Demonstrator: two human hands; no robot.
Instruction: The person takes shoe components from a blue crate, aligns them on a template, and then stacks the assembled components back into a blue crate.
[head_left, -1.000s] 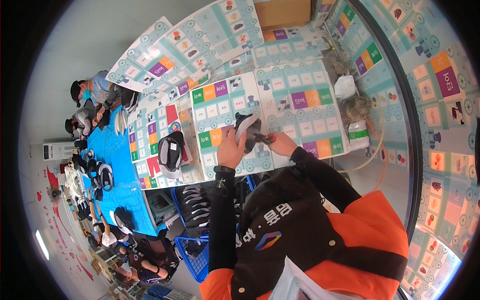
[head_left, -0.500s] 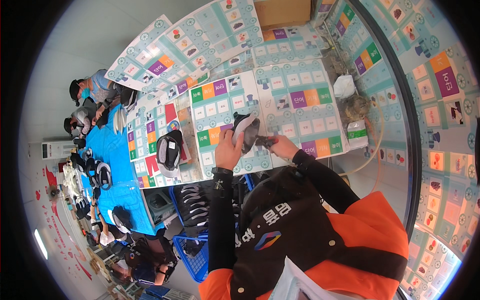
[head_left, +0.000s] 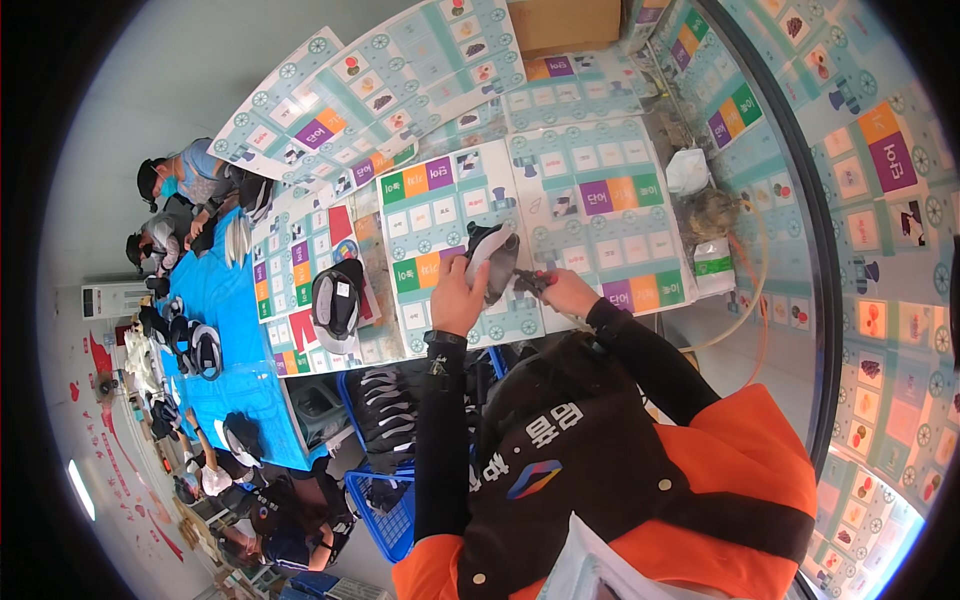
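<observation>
A dark cap with a light grey panel [head_left: 497,272] is held over the printed sheets on the table, its opening toward me. My left hand [head_left: 459,298] is closed on its left side, fingers pressed along the grey panel. At the cap's right edge my right hand [head_left: 570,295] is closed round a small dark hand tool with red parts [head_left: 536,284], whose tip is at or very near the cap. Its exact kind is too small to make out. To the left another black and grey cap [head_left: 338,302] lies on the table, its inside partly showing.
Below the table edge a blue basket [head_left: 385,520] stands beside stacked dark caps with light brims [head_left: 388,410]. A blue-covered table [head_left: 235,340] with more caps lies left, with people [head_left: 195,180] around it. A white packet [head_left: 713,266] and a thin hose [head_left: 752,312] are at right.
The tool in my right hand has shifted very slightly at the cap's edge. My left hand and the cap stay in nearly the same place.
</observation>
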